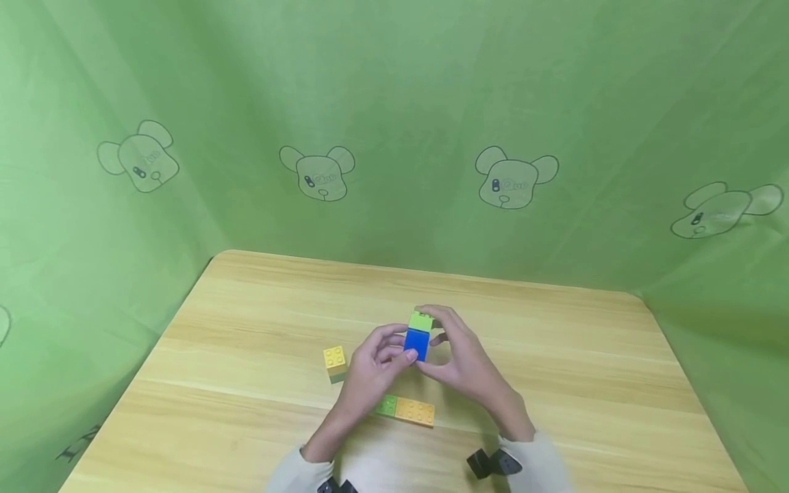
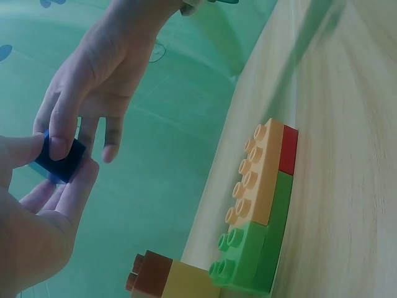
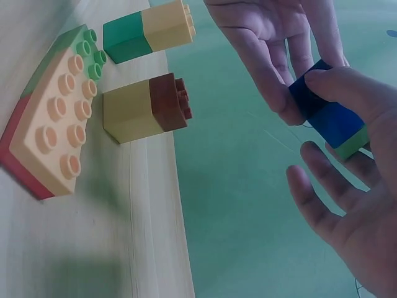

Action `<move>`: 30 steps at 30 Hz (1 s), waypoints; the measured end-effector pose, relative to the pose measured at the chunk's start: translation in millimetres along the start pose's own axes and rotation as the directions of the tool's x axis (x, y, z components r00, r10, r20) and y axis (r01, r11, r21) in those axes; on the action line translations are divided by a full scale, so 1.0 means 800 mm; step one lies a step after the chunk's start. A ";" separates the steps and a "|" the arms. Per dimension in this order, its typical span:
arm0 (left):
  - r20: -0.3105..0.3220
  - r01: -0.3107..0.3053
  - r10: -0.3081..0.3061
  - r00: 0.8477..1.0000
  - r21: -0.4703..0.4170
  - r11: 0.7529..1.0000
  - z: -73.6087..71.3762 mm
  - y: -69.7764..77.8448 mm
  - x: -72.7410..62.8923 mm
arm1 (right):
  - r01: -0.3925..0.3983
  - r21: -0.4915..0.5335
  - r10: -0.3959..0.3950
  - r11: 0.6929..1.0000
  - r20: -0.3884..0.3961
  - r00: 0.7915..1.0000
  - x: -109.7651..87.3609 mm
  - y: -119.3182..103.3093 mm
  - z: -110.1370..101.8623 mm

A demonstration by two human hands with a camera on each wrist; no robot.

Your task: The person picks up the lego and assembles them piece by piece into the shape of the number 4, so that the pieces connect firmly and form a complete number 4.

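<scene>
Two hands share one small stack above the pale wood-grain tabletop (image 1: 567,370): a blue plastic brick (image 1: 416,344) with a lime-green plastic brick (image 1: 421,321) at one end. The left hand (image 1: 368,373) pinches the blue brick, thumb in front and fingers behind. The right hand (image 1: 465,359) pinches the stack lengthwise, thumb at the blue end, forefinger at the lime-green end; its other fingers stand spread, off the bricks. Near the right thumb the blue is too shaded to tell whether a second brick sits there.

To seat such bricks well, the person would do best to keep the left fingers low on the sides as a steady clamp, square the edges, then squeeze straight along the stack with the right thumb and forefinger; a slanted push could leave a gap.

Below the left fingers lies a long orange-and-green plastic brick row (image 1: 416,411); just left of them stands a yellow-and-green plastic stack (image 1: 334,358). Both call for clearance from the wrists.
</scene>
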State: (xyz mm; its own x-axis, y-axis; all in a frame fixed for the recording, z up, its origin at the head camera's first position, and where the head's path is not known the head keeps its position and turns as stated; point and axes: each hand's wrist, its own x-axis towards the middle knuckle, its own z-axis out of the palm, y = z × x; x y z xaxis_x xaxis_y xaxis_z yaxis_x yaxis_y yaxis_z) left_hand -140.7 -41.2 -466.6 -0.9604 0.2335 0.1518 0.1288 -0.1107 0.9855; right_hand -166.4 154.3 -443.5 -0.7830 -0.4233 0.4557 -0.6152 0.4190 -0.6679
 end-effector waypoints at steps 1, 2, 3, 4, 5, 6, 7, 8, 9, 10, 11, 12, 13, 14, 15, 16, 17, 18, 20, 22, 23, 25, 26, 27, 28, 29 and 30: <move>0.002 0.001 -0.001 1.000 0.001 1.000 0.000 0.000 0.000 | 0.006 -0.009 -0.006 1.000 -0.004 1.000 0.000 0.000 0.000; 0.003 0.002 -0.002 1.000 0.002 1.000 0.000 0.000 0.000 | 0.011 -0.018 -0.011 1.000 -0.009 1.000 -0.001 0.000 0.000; 0.005 0.004 -0.004 1.000 0.002 1.000 0.000 0.000 -0.001 | 0.013 -0.026 -0.013 1.000 -0.013 1.000 -0.001 0.000 0.000; 0.006 0.006 -0.006 1.000 0.002 1.000 0.000 0.000 -0.001 | 0.014 -0.036 -0.015 0.999 -0.018 1.000 -0.002 0.000 0.000; 0.005 0.006 -0.006 1.000 0.003 1.000 0.000 0.000 -0.001 | 0.015 -0.045 -0.016 0.999 -0.022 1.000 -0.002 0.000 -0.001; 0.005 0.007 -0.007 1.000 0.003 1.000 0.000 0.000 -0.001 | 0.015 -0.052 -0.017 0.999 -0.026 1.000 -0.002 0.000 -0.001; 0.004 0.008 -0.008 1.000 0.002 1.000 0.000 0.000 -0.001 | 0.016 -0.059 -0.018 0.998 -0.028 0.999 -0.003 0.000 -0.001; 0.004 0.008 -0.008 1.000 0.000 1.000 0.000 0.000 -0.001 | 0.018 -0.066 -0.020 0.998 -0.032 0.999 -0.003 0.000 -0.001; 0.005 0.008 -0.008 1.000 -0.002 1.000 0.000 0.000 -0.001 | 0.018 -0.072 -0.020 0.997 -0.036 0.999 -0.003 0.001 -0.001; 0.004 0.008 -0.008 1.000 -0.003 1.000 0.000 0.000 -0.001 | 0.019 -0.078 -0.022 0.997 -0.040 0.999 -0.004 0.001 -0.001; 0.005 0.007 -0.007 1.000 -0.004 1.000 0.000 0.001 -0.001 | 0.020 -0.083 -0.024 0.996 -0.042 0.999 -0.004 0.001 -0.001; 0.006 0.006 -0.006 1.000 -0.007 1.000 0.000 0.001 -0.001 | 0.021 -0.090 -0.025 0.996 -0.045 0.999 -0.004 0.001 -0.001; 0.008 0.005 -0.005 1.000 -0.010 1.000 0.000 0.001 -0.001 | 0.023 -0.097 -0.028 0.995 -0.048 0.998 -0.005 0.001 -0.001; 0.011 0.005 -0.005 1.000 -0.013 1.000 0.000 0.000 -0.002 | 0.025 -0.104 -0.031 0.994 -0.052 0.998 -0.005 0.001 -0.001; 0.015 0.006 -0.006 1.000 -0.015 1.000 0.000 0.000 -0.002 | 0.025 -0.110 -0.031 0.994 -0.054 0.998 -0.005 0.001 -0.001; 0.019 0.008 -0.007 1.000 -0.015 1.000 0.000 0.000 -0.002 | 0.026 -0.116 -0.033 0.993 -0.056 0.998 -0.006 0.001 -0.001; 0.024 0.010 -0.009 1.000 -0.015 1.000 0.000 0.000 -0.002 | 0.025 -0.115 -0.032 0.993 -0.057 0.998 -0.006 0.001 -0.001; 0.029 0.012 -0.012 1.000 -0.014 1.000 -0.001 -0.001 -0.002 | 0.021 -0.110 -0.027 0.994 -0.054 0.998 -0.007 0.001 -0.001; 0.037 0.017 -0.017 0.999 -0.001 1.000 -0.002 -0.002 -0.003 | 0.005 -0.080 -0.008 0.997 -0.038 0.999 -0.007 0.000 0.000; 0.040 0.019 -0.020 0.999 0.030 0.999 -0.003 -0.002 -0.003 | -0.022 -0.038 0.021 0.999 -0.010 1.000 -0.008 -0.001 0.001; 0.040 0.019 -0.021 0.999 0.050 0.999 -0.004 -0.003 -0.003 | -0.035 -0.016 0.036 0.999 0.006 0.999 -0.008 -0.001 0.002; 0.042 0.013 -0.017 0.999 0.089 0.996 -0.005 -0.004 -0.004 | -0.057 0.015 0.057 0.998 0.036 0.998 -0.010 0.000 0.003; 0.043 0.003 -0.007 0.999 0.114 0.993 -0.006 -0.005 -0.004 | -0.063 0.020 0.062 0.998 0.046 0.997 -0.011 0.001 0.003; 0.040 -0.012 0.006 0.999 0.142 0.990 -0.007 -0.005 -0.004 | -0.064 0.026 0.063 0.998 0.052 0.997 -0.012 0.002 0.004; 0.030 -0.034 0.029 0.999 0.171 0.985 -0.008 -0.006 -0.004 | -0.067 0.034 0.066 0.997 0.055 0.996 -0.013 0.003 0.004; 0.017 -0.059 0.057 0.998 0.203 0.977 -0.008 -0.007 -0.004 | -0.070 0.039 0.068 0.997 0.055 0.996 -0.015 0.004 0.005; -0.001 -0.096 0.099 0.995 0.251 0.963 -0.009 -0.008 -0.004 | -0.079 0.039 0.076 0.996 0.054 0.996 -0.016 0.006 0.005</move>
State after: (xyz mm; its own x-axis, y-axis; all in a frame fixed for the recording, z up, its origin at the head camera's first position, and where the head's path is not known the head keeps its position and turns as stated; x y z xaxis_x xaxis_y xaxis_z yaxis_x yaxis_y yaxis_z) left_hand -140.5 -47.8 -474.1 -0.9431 0.2206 0.2490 0.2783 0.1132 0.9538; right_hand -158.7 158.6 -454.6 -0.8216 -0.4332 0.3706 -0.5476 0.4194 -0.7240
